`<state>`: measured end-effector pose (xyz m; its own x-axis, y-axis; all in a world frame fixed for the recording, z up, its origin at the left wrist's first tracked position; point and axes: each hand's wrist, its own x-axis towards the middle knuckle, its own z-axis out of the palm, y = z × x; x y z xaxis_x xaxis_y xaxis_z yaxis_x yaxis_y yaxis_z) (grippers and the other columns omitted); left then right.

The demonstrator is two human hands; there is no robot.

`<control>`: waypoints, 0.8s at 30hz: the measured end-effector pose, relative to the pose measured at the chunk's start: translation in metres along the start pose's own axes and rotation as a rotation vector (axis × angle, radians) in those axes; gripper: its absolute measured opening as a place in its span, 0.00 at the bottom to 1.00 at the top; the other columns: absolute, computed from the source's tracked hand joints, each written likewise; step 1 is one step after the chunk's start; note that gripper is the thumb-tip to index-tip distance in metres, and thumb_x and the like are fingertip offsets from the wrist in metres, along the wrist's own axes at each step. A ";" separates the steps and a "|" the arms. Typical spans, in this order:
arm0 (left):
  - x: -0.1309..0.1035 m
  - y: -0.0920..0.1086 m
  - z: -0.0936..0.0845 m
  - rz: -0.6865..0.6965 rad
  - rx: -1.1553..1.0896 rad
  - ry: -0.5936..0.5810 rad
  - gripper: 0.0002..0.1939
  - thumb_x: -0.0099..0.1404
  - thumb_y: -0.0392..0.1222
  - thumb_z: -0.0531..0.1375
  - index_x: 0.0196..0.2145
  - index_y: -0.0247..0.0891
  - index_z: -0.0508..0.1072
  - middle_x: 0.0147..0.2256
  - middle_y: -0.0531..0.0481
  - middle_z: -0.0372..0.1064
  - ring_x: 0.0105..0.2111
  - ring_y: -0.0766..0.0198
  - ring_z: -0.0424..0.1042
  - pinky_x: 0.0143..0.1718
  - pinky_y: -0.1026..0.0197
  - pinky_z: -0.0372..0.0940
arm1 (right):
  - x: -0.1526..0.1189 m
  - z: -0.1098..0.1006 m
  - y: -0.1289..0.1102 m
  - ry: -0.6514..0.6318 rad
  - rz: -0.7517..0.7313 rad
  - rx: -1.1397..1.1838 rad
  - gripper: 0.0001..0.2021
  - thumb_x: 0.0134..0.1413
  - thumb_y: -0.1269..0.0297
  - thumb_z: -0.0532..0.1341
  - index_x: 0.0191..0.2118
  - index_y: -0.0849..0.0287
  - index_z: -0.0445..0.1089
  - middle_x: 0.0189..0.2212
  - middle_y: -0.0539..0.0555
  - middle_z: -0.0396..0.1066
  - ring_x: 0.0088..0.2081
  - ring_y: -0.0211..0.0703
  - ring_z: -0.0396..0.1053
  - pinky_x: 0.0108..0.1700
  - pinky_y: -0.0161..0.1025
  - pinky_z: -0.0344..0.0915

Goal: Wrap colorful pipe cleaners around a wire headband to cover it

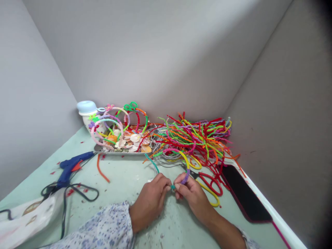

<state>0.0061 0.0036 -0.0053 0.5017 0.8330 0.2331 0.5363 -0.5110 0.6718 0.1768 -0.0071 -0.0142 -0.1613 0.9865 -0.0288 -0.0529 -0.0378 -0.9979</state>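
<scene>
A headband [187, 162] wrapped in green, pink, yellow and purple pipe cleaner curves up from my right hand [193, 195], whose thumb and fingers pinch it near its purple end. My left hand [150, 197] is closed on a teal pipe cleaner [152, 162]; its free end sticks out above the knuckles. Between the two hands a short teal section shows at the headband's end, where the fingertips almost meet. Part of the left fingers is hidden behind the hand. Beside my right hand lie scissors with red handles [211, 183] and another pair with yellow handles [207, 192].
Finished headbands [121, 124] rest on a metal tray [124, 153] of seashells, beside a white jar [89, 119]. A pipe cleaner heap [197, 138] lies right of it. Left are a blue glue gun [68, 167] and its cord; right, a black phone [246, 193].
</scene>
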 end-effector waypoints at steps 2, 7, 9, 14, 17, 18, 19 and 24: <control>0.000 0.000 0.000 0.001 -0.003 -0.001 0.12 0.70 0.39 0.46 0.36 0.39 0.68 0.34 0.49 0.65 0.34 0.62 0.67 0.37 0.62 0.62 | 0.001 0.000 -0.001 0.002 0.007 0.017 0.08 0.53 0.61 0.59 0.29 0.59 0.63 0.18 0.46 0.64 0.22 0.37 0.60 0.29 0.36 0.57; 0.001 -0.003 0.001 0.016 -0.021 -0.012 0.13 0.70 0.39 0.45 0.35 0.39 0.68 0.33 0.49 0.65 0.33 0.62 0.67 0.36 0.62 0.61 | 0.002 -0.001 0.000 -0.006 0.033 0.028 0.07 0.52 0.61 0.59 0.30 0.59 0.64 0.18 0.46 0.64 0.22 0.37 0.60 0.28 0.36 0.57; 0.001 -0.004 0.001 0.016 -0.043 -0.009 0.13 0.70 0.40 0.46 0.35 0.39 0.68 0.33 0.49 0.65 0.33 0.63 0.67 0.36 0.62 0.61 | 0.002 -0.002 0.000 -0.006 0.035 0.027 0.07 0.52 0.61 0.59 0.31 0.59 0.64 0.19 0.46 0.64 0.22 0.37 0.61 0.29 0.36 0.57; 0.002 -0.004 0.001 -0.002 -0.094 0.017 0.12 0.70 0.39 0.48 0.36 0.39 0.70 0.34 0.49 0.67 0.34 0.64 0.68 0.37 0.63 0.62 | 0.002 -0.002 -0.002 0.007 0.033 0.036 0.08 0.53 0.60 0.60 0.29 0.59 0.63 0.19 0.47 0.64 0.23 0.37 0.61 0.29 0.36 0.58; 0.002 -0.002 0.000 0.000 -0.117 0.028 0.12 0.70 0.39 0.48 0.37 0.39 0.71 0.34 0.49 0.67 0.35 0.64 0.68 0.38 0.63 0.62 | 0.002 -0.002 -0.004 0.014 0.037 0.054 0.08 0.53 0.61 0.60 0.29 0.59 0.63 0.18 0.47 0.64 0.22 0.36 0.61 0.29 0.36 0.58; 0.002 -0.002 -0.001 0.003 -0.125 0.034 0.12 0.70 0.39 0.48 0.37 0.39 0.71 0.34 0.48 0.67 0.35 0.64 0.68 0.38 0.63 0.62 | 0.003 -0.002 -0.004 0.017 0.040 0.060 0.08 0.53 0.61 0.60 0.29 0.59 0.64 0.18 0.47 0.65 0.22 0.36 0.61 0.29 0.36 0.58; 0.002 -0.001 -0.001 0.008 -0.131 0.040 0.12 0.70 0.38 0.49 0.36 0.39 0.71 0.34 0.48 0.67 0.35 0.64 0.68 0.38 0.63 0.63 | 0.003 -0.002 -0.004 0.020 0.041 0.067 0.08 0.53 0.61 0.60 0.29 0.60 0.64 0.18 0.47 0.65 0.22 0.36 0.61 0.29 0.36 0.58; 0.001 0.003 -0.003 0.022 -0.162 0.132 0.09 0.67 0.37 0.52 0.44 0.40 0.69 0.40 0.45 0.66 0.39 0.61 0.68 0.40 0.61 0.65 | 0.005 -0.005 0.003 0.035 0.063 0.164 0.09 0.51 0.60 0.61 0.30 0.60 0.64 0.18 0.47 0.65 0.22 0.36 0.61 0.28 0.35 0.57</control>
<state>0.0060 0.0038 -0.0010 0.4132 0.8480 0.3318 0.4048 -0.4975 0.7672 0.1804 -0.0020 -0.0177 -0.1351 0.9862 -0.0960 -0.2045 -0.1225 -0.9712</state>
